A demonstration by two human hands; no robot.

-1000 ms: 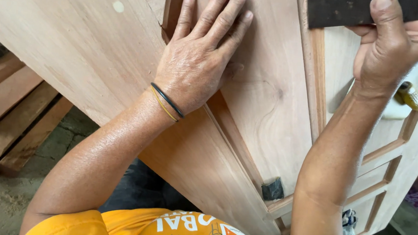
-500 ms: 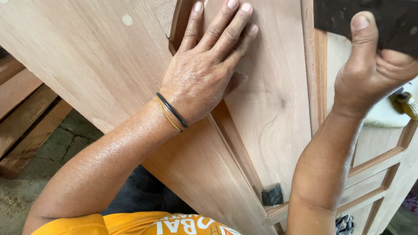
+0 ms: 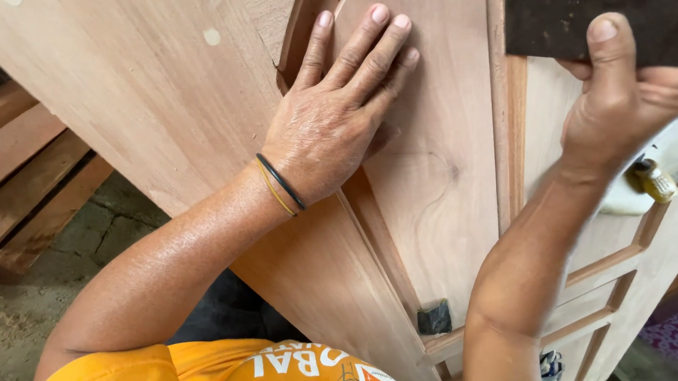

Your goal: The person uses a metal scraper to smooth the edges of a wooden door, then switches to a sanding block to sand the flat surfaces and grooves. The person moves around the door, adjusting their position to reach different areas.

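At the upper middle of the frame the left hand [image 3: 332,115] lies spread flat on the wooden door [image 3: 165,86], while the right hand [image 3: 623,90] at the upper right grips a dark block [image 3: 553,27].

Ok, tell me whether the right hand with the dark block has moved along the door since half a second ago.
Yes. The right hand and its dark block have moved slightly up, away from the yellow-capped bottle lying on the door.
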